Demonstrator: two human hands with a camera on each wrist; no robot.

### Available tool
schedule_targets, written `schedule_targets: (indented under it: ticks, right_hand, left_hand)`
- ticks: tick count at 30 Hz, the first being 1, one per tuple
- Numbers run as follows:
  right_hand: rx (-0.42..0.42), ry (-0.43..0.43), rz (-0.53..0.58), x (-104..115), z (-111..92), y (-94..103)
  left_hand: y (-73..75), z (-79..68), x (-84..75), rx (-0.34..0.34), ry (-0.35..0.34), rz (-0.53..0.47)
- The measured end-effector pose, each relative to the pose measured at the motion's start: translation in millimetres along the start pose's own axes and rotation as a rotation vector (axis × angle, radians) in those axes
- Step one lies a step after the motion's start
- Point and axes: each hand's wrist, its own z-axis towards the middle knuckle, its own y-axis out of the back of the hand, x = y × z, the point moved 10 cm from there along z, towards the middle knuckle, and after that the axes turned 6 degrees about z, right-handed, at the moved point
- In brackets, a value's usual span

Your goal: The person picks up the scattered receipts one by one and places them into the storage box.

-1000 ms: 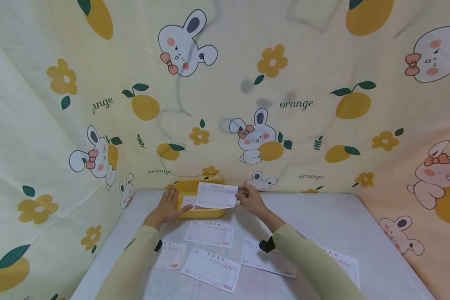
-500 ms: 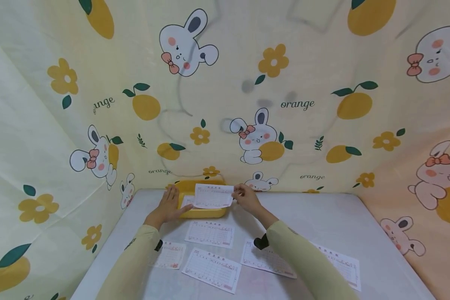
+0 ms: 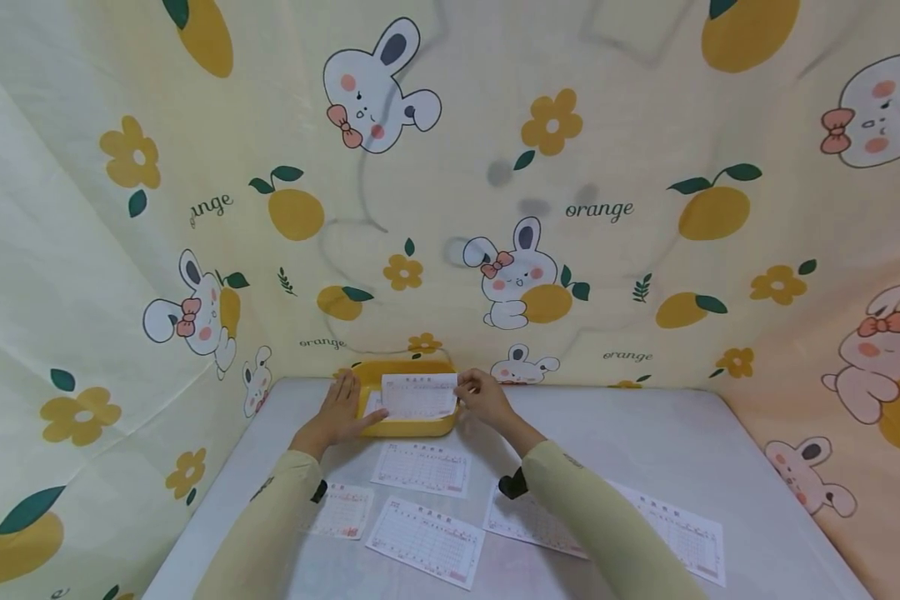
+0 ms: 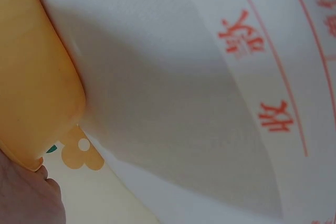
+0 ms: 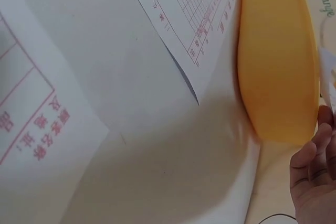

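A white printed receipt form (image 3: pixel 422 398) is over the yellow plastic tray (image 3: pixel 412 428) at the back of the table. My right hand (image 3: pixel 489 398) pinches the form's right edge between thumb and fingers. Another slip (image 3: pixel 373 403) shows partly beneath it, inside the tray. My left hand (image 3: pixel 337 414) rests on the tray's left side, fingers straight and thumb spread along the near rim. In the right wrist view, my right hand (image 5: pixel 317 177) has curled fingers beside the tray's end (image 5: pixel 278 61). Only a bit of my left hand (image 4: pixel 31 192) shows at the tray wall (image 4: pixel 37 66) in the left wrist view.
Several printed forms lie on the white table (image 3: pixel 270 433): one close in front of the tray (image 3: pixel 422 468), one nearer (image 3: pixel 425 542), a smaller one at left (image 3: pixel 341 510), others at right (image 3: pixel 678 529) partly under my right sleeve. A patterned curtain (image 3: pixel 435 183) stands behind.
My right hand has moved left and slightly down with the form, which now sits lower and farther left over the tray. The left hand has stayed at the tray.
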Motion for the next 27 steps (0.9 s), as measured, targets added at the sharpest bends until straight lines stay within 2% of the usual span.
schedule_targets:
  ticks: [3,11,27]
  right_hand:
    - [-0.003,-0.005,-0.002,2.9,-1.0,-1.4]
    - [-0.023,-0.083,-0.038,-4.5,0.0,-1.5]
    - [-0.038,-0.097,-0.062,-10.9,5.0,-2.0]
  left_hand:
    - [-1.7,2.5,2.8,-0.001,0.001,-0.005]
    - [-3.3,3.0,3.6,0.000,0.014,-0.022]
    - [-1.2,-0.5,3.5,0.004,0.026,-0.023]
